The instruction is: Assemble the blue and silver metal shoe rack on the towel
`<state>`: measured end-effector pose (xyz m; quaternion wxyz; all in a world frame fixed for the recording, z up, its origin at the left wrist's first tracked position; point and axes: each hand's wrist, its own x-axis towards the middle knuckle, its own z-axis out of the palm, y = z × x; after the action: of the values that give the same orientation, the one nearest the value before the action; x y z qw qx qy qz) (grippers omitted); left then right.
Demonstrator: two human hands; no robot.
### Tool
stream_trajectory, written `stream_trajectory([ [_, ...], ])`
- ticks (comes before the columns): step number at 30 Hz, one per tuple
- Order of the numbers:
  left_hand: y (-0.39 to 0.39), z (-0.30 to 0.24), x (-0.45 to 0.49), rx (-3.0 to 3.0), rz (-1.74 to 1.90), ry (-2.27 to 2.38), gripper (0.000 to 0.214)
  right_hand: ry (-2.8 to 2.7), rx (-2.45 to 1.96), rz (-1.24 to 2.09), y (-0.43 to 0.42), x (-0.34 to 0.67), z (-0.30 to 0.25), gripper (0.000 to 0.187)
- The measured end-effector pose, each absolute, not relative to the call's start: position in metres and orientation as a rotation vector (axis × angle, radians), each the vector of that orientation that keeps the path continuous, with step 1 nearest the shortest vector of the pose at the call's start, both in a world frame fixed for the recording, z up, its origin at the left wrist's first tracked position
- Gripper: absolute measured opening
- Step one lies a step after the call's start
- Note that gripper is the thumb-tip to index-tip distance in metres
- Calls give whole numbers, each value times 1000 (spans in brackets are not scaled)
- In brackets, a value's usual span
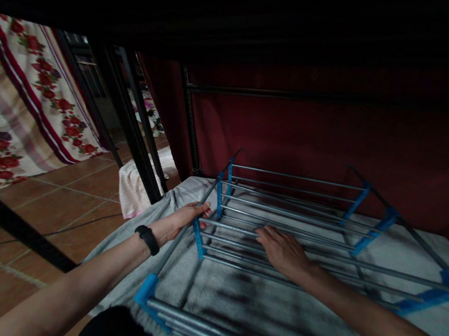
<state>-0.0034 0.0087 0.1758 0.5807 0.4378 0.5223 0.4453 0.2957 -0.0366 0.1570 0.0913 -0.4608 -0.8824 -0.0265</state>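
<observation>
A shoe rack (286,208) of grey metal tubes with blue plastic connectors extends across a grey sheet (252,310). Its tiers of parallel tubes run from left to right between two side poles. My left hand (189,215), with a black band on the wrist, is closed around the left side pole near a blue connector (198,238). Over the middle tubes lies my right hand (283,251), its fingers together and bent over a crossbar. The undersides of those fingers are hidden.
Dark red fabric (299,134) hangs behind the rack. Black metal posts (125,117) stand at the left, and a dark surface spans overhead. A floral cloth (37,102) hangs beyond. A thin cable (50,233) crosses the tiled floor (72,205).
</observation>
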Motion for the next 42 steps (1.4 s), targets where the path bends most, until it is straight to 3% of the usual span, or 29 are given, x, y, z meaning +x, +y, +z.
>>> stream_trajectory([
  [10,9,173,-3,958,974,1208,34,-2618,-1411,-91,-40,297,162,28],
  [29,9,170,0,1026,1038,1230,31,-2634,-1417,-35,-39,298,162,28],
  [42,23,172,-8,1233,888,1385,7,-2684,-1302,5,-32,304,173,26],
])
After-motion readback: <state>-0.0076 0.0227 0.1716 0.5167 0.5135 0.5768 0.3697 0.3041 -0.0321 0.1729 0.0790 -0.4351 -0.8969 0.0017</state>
